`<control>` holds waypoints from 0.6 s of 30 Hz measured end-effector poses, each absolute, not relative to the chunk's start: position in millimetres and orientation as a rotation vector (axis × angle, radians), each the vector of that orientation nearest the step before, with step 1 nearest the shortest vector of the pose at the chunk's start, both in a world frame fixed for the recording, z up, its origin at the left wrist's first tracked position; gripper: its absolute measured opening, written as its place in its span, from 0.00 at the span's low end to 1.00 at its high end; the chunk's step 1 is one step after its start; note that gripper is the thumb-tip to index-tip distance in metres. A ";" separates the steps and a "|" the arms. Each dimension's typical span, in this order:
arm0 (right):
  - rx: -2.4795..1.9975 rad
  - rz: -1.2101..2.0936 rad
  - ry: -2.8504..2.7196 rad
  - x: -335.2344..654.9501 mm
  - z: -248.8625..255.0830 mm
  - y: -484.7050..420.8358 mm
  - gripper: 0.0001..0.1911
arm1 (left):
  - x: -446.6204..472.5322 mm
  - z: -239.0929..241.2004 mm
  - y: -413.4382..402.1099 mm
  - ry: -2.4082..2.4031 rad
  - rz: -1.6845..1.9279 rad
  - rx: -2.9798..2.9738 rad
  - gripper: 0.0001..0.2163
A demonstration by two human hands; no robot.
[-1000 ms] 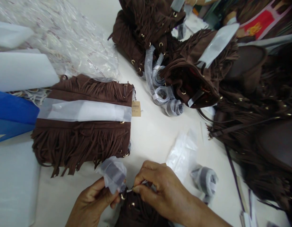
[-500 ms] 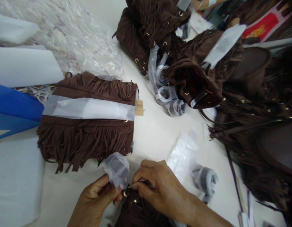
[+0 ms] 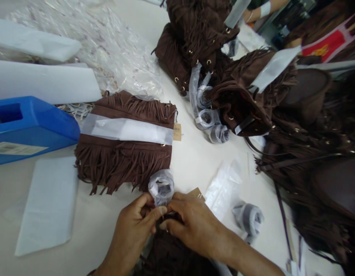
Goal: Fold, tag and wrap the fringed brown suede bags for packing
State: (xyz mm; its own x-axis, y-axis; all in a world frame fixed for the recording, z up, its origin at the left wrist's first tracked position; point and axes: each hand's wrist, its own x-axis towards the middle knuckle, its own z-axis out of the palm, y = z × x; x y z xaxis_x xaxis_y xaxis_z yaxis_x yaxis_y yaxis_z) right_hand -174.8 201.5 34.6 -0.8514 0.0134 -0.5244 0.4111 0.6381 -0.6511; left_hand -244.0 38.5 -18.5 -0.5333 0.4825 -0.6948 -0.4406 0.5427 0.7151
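At the bottom middle, a dark brown fringed bag (image 3: 177, 251) lies partly hidden beneath my hands. My left hand (image 3: 134, 226) pinches the lower end of a rolled strap in clear plastic wrap (image 3: 161, 186), which sticks up above the fingers. Close against it, my right hand (image 3: 194, 220) is closed at the top edge of the bag, thumb and forefinger pressed near a small metal fitting; what exactly they grip is hidden. A brown tag (image 3: 197, 194) shows behind the right knuckles. Beyond my hands lies another brown fringed bag (image 3: 125, 163) with a white paper-and-plastic band.
Brown bags pile up at the back (image 3: 200, 23) and right (image 3: 315, 153). Wrapped strap rolls (image 3: 217, 133) lie mid-table, another roll (image 3: 249, 218) at right. Left are a blue holder (image 3: 36, 126), white sheets (image 3: 48, 207) and clear plastic bags (image 3: 108, 46). A co-worker's arm (image 3: 260, 10) shows at the back.
The view has shifted left, so the table things appear further right. My left hand has come closer to my right, and the wrapped strap roll is turned, its coiled end facing up.
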 end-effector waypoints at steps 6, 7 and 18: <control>0.481 -1.083 2.437 -170.1 22.2 187.7 0.02 | -246.9 -19.8 44.1 1.802 1.210 0.070 0.14; 0.507 -1.110 2.421 -169.7 20.8 187.6 0.02 | -247.8 -19.9 43.0 1.792 1.213 0.080 0.14; 0.665 -1.289 2.275 -168.1 17.1 189.9 0.03 | -227.0 -19.5 1.2 2.034 1.059 0.296 0.14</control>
